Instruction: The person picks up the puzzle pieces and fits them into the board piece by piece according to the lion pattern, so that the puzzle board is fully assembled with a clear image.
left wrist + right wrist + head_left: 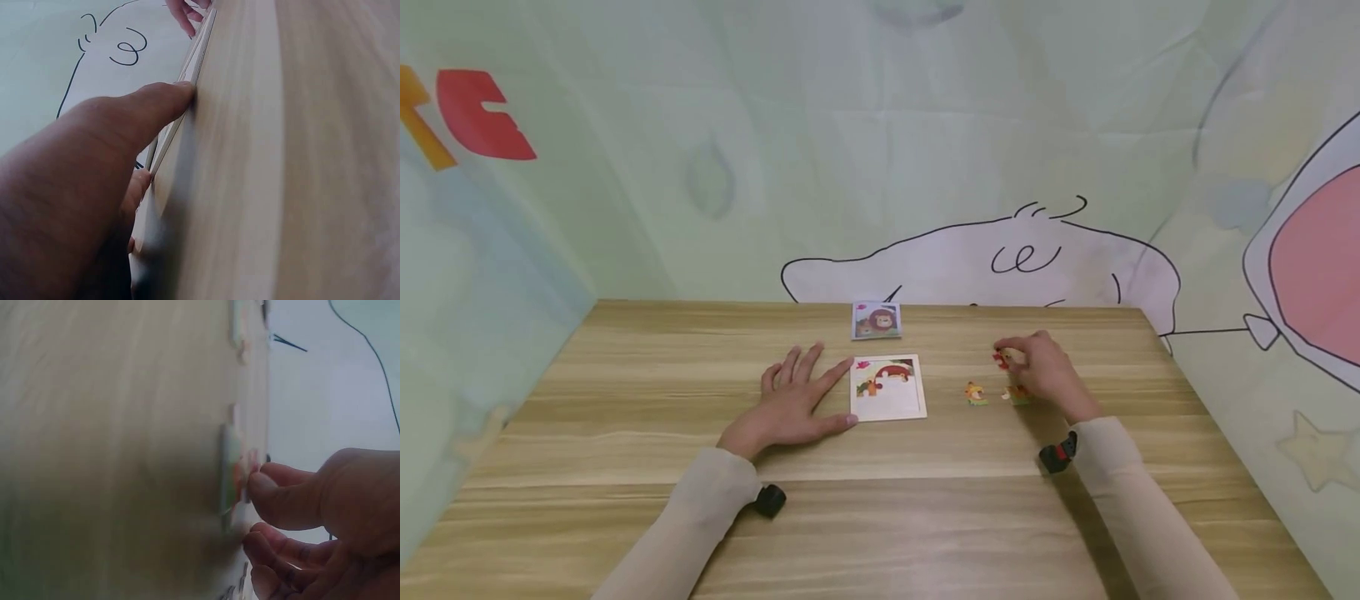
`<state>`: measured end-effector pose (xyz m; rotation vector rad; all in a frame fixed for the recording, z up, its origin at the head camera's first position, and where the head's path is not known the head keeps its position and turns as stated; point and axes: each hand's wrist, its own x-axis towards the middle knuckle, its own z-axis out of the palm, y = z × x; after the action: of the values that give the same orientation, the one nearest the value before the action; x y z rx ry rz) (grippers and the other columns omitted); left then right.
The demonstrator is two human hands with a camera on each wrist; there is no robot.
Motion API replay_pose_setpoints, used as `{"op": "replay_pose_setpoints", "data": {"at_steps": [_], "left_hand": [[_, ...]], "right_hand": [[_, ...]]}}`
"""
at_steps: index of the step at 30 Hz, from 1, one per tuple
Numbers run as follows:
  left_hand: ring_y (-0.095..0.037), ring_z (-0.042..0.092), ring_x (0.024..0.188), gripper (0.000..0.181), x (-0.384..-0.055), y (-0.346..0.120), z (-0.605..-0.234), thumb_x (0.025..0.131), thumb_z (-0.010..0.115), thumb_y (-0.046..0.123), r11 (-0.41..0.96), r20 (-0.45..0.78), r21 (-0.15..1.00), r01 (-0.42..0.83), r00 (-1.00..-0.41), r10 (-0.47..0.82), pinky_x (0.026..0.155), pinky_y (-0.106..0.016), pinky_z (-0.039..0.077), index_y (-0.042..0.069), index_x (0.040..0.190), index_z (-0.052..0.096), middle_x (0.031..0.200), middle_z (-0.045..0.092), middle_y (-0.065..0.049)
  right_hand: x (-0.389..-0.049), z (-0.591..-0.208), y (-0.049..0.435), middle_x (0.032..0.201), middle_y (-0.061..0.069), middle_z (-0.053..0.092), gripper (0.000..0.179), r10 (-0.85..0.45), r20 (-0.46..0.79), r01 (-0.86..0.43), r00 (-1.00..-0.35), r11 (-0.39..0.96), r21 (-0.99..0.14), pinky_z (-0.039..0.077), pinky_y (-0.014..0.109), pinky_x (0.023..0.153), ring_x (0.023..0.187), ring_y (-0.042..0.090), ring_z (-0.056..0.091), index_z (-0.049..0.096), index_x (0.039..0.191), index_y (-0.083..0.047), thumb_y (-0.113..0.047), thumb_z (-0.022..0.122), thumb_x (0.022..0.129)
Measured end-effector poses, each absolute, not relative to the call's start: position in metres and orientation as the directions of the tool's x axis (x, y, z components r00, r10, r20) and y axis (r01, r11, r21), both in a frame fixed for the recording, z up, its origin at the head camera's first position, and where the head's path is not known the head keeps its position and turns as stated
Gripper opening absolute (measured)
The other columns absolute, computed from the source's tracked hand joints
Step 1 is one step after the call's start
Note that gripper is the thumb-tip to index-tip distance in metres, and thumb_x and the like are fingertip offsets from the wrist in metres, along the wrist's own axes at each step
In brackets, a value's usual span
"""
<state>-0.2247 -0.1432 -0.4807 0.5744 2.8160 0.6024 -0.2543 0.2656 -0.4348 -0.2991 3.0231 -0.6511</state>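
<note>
A square puzzle board [921, 412], partly filled with a lion picture, lies flat on the wooden table. My left hand [790, 408] rests on the table with fingers spread, its thumb and index fingertip touching the board's left edge. In the left wrist view the thumb [147, 109] presses on the board's rim [169, 144]. Off to the right, my right hand [1051, 371] pinches a small red puzzle piece [1001, 358] between thumb and fingertips. Two more pieces lie nearer me: a yellow-orange one [975, 393] and an orange-green one [1019, 395], close under the right hand.
Behind the board is a square lion picture [876, 321], near the table's [887, 517] back edge. A printed cloth backdrop [737, 150] rises behind and at both sides. Each wrist carries a small black camera, such as the left one [770, 501].
</note>
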Motion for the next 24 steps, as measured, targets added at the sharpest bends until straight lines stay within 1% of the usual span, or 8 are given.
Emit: {"op": "replay_pose_setpoints", "data": {"at_steps": [1,5,10,13,16,18,21,24], "left_hand": [[-0.051,-0.008,0.167,0.094,-0.2248,-0.1432,-0.4804,0.095,0.062,0.073,0.842,-0.114,0.428,0.33,-0.904,0.412,0.127,-0.075,0.0,0.036,0.172,0.023,0.183,-0.003,-0.017],[-0.052,-0.007,0.167,0.095,-0.2248,-0.143,-0.4778,0.094,0.062,0.074,0.84,-0.112,0.426,0.335,-0.903,0.416,0.126,-0.076,0.001,0.035,0.172,0.024,0.183,-0.002,-0.018],[-0.054,-0.007,0.166,0.095,-0.2257,-0.1432,-0.4765,0.094,0.062,0.074,0.84,-0.117,0.426,0.337,-0.9,0.42,0.126,-0.076,0.001,0.034,0.172,0.025,0.183,-0.001,-0.019],[-0.051,-0.008,0.167,0.094,-0.2267,-0.1437,-0.4786,0.094,0.061,0.074,0.839,-0.113,0.427,0.336,-0.901,0.418,0.126,-0.075,0.001,0.036,0.172,0.023,0.183,-0.002,-0.017],[-0.05,-0.008,0.168,0.093,-0.2268,-0.1438,-0.4798,0.096,0.061,0.073,0.836,-0.11,0.436,0.335,-0.902,0.419,0.126,-0.074,0.001,0.037,0.172,0.023,0.183,-0.003,-0.015],[-0.05,-0.008,0.168,0.093,-0.2264,-0.144,-0.4799,0.096,0.061,0.073,0.833,-0.107,0.44,0.335,-0.901,0.419,0.126,-0.074,0.002,0.036,0.172,0.023,0.183,-0.003,-0.016],[-0.05,-0.009,0.168,0.094,-0.2257,-0.1439,-0.4787,0.095,0.062,0.073,0.838,-0.12,0.436,0.33,-0.901,0.417,0.127,-0.074,0.001,0.036,0.172,0.023,0.183,-0.003,-0.016],[-0.052,-0.009,0.167,0.094,-0.2246,-0.1436,-0.4759,0.095,0.062,0.072,0.837,-0.126,0.435,0.333,-0.898,0.422,0.126,-0.075,0.001,0.034,0.172,0.024,0.183,-0.003,-0.018]], "right_hand": [[-0.2542,-0.4351,0.2655,0.121,0.03,0.066,0.042,-0.197,0.01,-0.184,-0.98,0.899,-0.398,0.049,0.047,0.082,0.11,0.039,0.057,0.073,0.136,-0.006,0.001,0.069,0.095],[-0.2544,-0.4356,0.2651,0.123,0.03,0.063,0.04,-0.18,-0.006,-0.163,-0.984,0.905,-0.393,0.047,0.045,0.081,0.109,0.038,0.055,0.073,0.136,-0.007,0.0,0.069,0.096],[-0.2557,-0.4364,0.2657,0.124,0.031,0.059,0.04,-0.16,-0.024,-0.137,-0.987,0.905,-0.403,0.048,0.047,0.082,0.105,0.038,0.054,0.07,0.136,-0.008,-0.001,0.068,0.097],[-0.2564,-0.436,0.2663,0.122,0.03,0.061,0.04,-0.152,-0.004,-0.137,-0.988,0.9,-0.415,0.051,0.052,0.085,0.105,0.039,0.057,0.068,0.133,-0.008,0.0,0.071,0.094],[-0.2561,-0.434,0.2663,0.117,0.027,0.068,0.04,-0.151,0.03,-0.148,-0.988,0.885,-0.441,0.053,0.055,0.087,0.104,0.04,0.064,0.066,0.128,-0.007,0.002,0.075,0.09],[-0.2555,-0.4326,0.2662,0.11,0.025,0.074,0.04,-0.149,0.06,-0.16,-0.987,0.876,-0.454,0.054,0.052,0.084,0.098,0.038,0.068,0.065,0.124,-0.007,0.004,0.075,0.088],[-0.253,-0.4306,0.2656,0.098,0.02,0.08,0.034,-0.132,0.085,-0.156,-0.988,0.865,-0.477,0.051,0.042,0.075,0.086,0.034,0.071,0.064,0.118,-0.007,0.005,0.073,0.087],[-0.2503,-0.429,0.2643,0.092,0.018,0.082,0.028,-0.123,0.101,-0.156,-0.987,0.859,-0.487,0.048,0.037,0.072,0.085,0.033,0.071,0.065,0.112,-0.008,0.003,0.073,0.087]]}}
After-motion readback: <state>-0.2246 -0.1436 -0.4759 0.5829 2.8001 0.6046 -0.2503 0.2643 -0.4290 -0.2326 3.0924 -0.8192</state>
